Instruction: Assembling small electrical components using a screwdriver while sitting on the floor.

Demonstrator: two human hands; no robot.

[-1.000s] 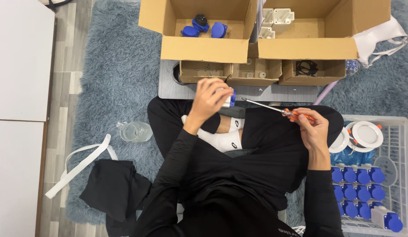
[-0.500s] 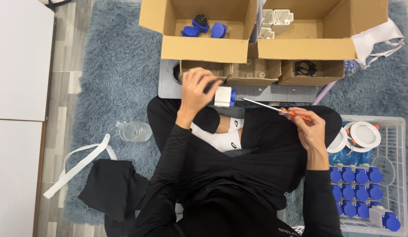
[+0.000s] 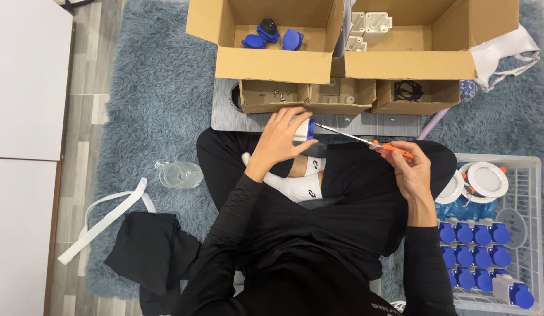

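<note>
On a blue shag rug before open cardboard boxes (image 3: 272,64), a white-and-blue socket (image 3: 304,130) is clasped in the left hand (image 3: 281,137) above the lap while the right hand (image 3: 409,169) pinches an orange-handled screwdriver (image 3: 365,141), best kept in line with the screw and turned steadily.

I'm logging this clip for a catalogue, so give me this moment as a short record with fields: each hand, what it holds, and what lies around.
left hand: left hand grips a small white-and-blue plastic socket part
right hand: right hand holds an orange-handled screwdriver, tip at the part
posture: seated on a grey-blue shaggy rug
ahead: open cardboard boxes with blue parts
at right: white wire basket with rows of blue-capped parts
at left: clear plastic bottle
</note>
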